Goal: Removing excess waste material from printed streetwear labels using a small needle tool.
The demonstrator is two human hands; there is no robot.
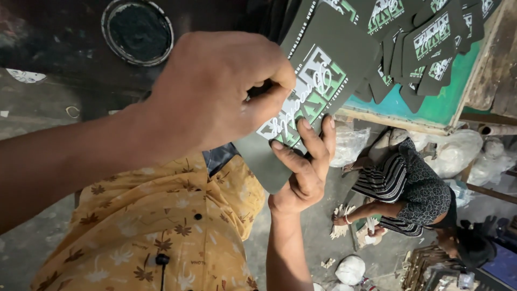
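A dark green printed card (318, 86) is pinched at its printed middle by the closed left hand (215, 91), while its lower edge is propped from beneath by the spread fingers (315, 143) of the right hand (301, 172). Its long axis runs diagonally, the far end pointed up and away from both hands. Beyond it, many matching printed cards (431, 37) are already spread on the teal tabletop (447, 99); this one is judged not yet laid down.
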